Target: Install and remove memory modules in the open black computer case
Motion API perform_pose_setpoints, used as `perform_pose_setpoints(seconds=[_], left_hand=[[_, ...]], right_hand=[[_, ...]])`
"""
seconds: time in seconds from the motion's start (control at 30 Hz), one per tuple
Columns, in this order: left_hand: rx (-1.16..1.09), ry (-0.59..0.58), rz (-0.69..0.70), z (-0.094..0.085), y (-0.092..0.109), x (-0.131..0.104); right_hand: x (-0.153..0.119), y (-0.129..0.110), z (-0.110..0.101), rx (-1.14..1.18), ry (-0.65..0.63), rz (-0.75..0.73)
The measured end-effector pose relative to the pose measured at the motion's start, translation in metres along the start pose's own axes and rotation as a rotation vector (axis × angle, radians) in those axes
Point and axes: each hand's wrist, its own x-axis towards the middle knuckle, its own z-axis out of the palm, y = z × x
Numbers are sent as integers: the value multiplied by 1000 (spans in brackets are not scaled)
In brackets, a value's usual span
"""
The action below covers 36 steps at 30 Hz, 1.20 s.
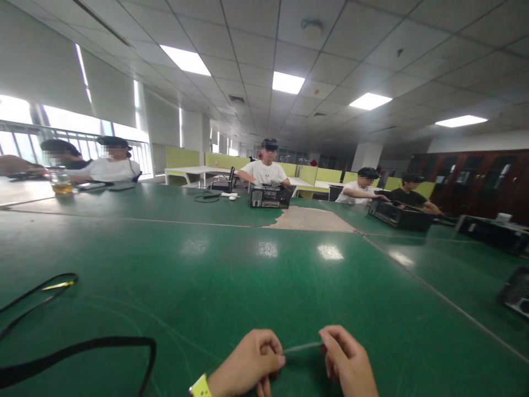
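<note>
A thin, pale translucent strip [302,348] is stretched between my two hands, just above the green tabletop [231,281] near its front edge. My left hand [252,361] pinches one end, fingers curled and thumb pressed against them. At the other end, my right hand [349,358] grips the strip between thumb and fingertips. Its exact kind is too small and blurred to tell. A yellow band [201,387] circles my left wrist. To the left lie a broad black strap or cable [82,346] and a thinner black cord [25,295] with a yellow tag [61,285].
Across the table a person in white [268,171] sits behind an opened computer case [270,197]. Further cases stand at right [399,214] and at the right edge [516,289]. A glass jar [61,184] stands far left. A bare patch [316,219] interrupts the green surface.
</note>
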Motion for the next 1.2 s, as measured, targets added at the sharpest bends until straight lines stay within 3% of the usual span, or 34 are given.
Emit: perform_pose_setpoints(seconds=[0.3, 0.5, 0.9, 1.03, 1.2], left_hand=[[42, 53, -2, 3, 2, -3], [47, 15, 21, 3, 2, -3], [27, 0, -4, 1, 3, -3], [71, -6, -12, 1, 5, -4], [68, 19, -24, 2, 7, -7]], right_hand=[[-2, 10, 4, -59, -27, -53], [0, 15, -1, -114, -73, -41], [-4, 18, 4, -77, -32, -101], [-1, 10, -3, -265, -66, -91], [-19, -2, -13, -478, 87, -256]])
